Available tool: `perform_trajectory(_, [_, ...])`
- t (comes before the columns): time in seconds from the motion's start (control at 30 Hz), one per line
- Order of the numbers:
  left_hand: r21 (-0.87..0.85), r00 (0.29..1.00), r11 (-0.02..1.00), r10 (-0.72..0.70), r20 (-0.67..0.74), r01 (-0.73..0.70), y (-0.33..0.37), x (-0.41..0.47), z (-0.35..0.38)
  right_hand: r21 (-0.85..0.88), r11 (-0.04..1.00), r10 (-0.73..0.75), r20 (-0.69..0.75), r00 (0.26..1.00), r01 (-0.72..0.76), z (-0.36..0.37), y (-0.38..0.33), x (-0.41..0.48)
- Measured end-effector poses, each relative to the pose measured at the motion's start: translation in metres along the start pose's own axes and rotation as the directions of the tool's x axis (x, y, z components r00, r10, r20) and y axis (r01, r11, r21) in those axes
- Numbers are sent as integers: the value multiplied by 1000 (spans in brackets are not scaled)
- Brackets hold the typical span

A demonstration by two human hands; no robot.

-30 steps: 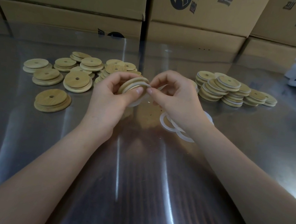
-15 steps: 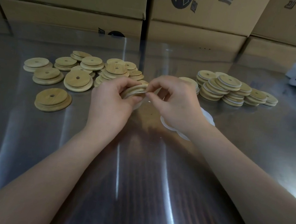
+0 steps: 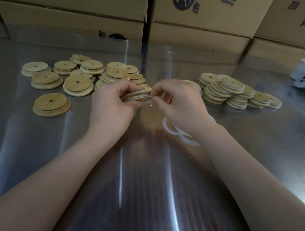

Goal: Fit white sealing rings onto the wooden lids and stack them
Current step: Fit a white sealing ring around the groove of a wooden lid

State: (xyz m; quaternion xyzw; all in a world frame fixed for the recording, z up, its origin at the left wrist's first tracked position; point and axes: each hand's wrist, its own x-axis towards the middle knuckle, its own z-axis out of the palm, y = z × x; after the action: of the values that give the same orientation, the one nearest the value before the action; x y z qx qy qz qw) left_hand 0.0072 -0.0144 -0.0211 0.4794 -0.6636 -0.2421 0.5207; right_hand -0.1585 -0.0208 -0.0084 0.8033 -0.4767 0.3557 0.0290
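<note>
A second ago you held the lid (image 3: pixel 138 92) up and tilted, and a loop of the white ring (image 3: pixel 139 99) hung off its edge. By this moment your hands had come lower and closer together, and the loop was gone. Only a thin white line showed along the lid's rim. I think that meant the ring was nearly all the way on (one last bit by your right thumb may still have needed a push).

Your left hand (image 3: pixel 111 107) gripped the lid by its edge, above the table (image 3: pixel 140 189) and just in front of the pile of bare lids (image 3: pixel 78 83). Your right hand (image 3: pixel 179 103) pinched the ring at the lid's right side. The lid looked round, flat and pale brown, with two steps and the ring between them. Loose rings (image 3: pixel 169 129) lay on the table under your right wrist. The finished lids (image 3: pixel 231 91) sat stacked to the right, well apart from the bare ones.
</note>
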Motion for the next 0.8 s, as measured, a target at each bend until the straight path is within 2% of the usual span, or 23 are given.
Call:
perform_trajectory(0.2, [-140, 998, 990, 15, 66, -5, -1, 1, -4, 31, 998, -55, 2, 998, 55, -8, 3, 2])
perform_trajectory(0.43, [-302, 993, 950, -40, 114, 73, -1, 0, -2, 110, 993, -38, -33, 999, 42, -10, 0, 1])
perform_trajectory(0.63, [-454, 951, 839, -230, 205, 300, 3, -3, -1, 252, 968, 24, -63, 998, -7, -9, -5, 0])
perform_trajectory(0.8, [-536, 925, 754, -308, 222, 379, 4, -1, -1, 272, 961, 74, -108, 991, -42, -2, -8, -1])
